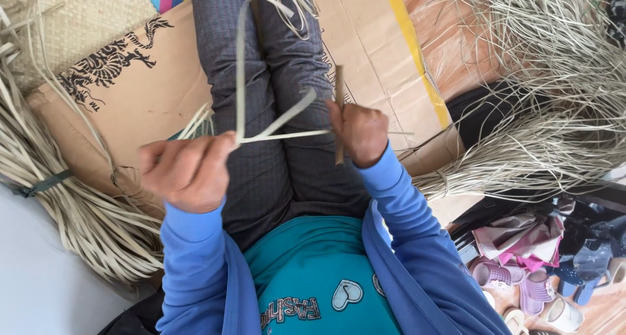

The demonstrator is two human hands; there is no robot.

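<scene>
Left hand (188, 172) pinches the pale leaf strip (240, 74), which loops toward the frame's top. Right hand (357, 133) is clenched on an upright wooden stick (339, 87). The strip's end runs level between them, centre frame.

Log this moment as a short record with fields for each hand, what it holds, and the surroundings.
left hand: closed on one end of a pale flat leaf strip that loops upward
right hand: closed around a thin brown stick, held upright, strip meeting it
under the hands: lap in grey trousers
floor cover: flattened cardboard
left side: tied bundle of strips
right side: loose strips, sandals
</scene>
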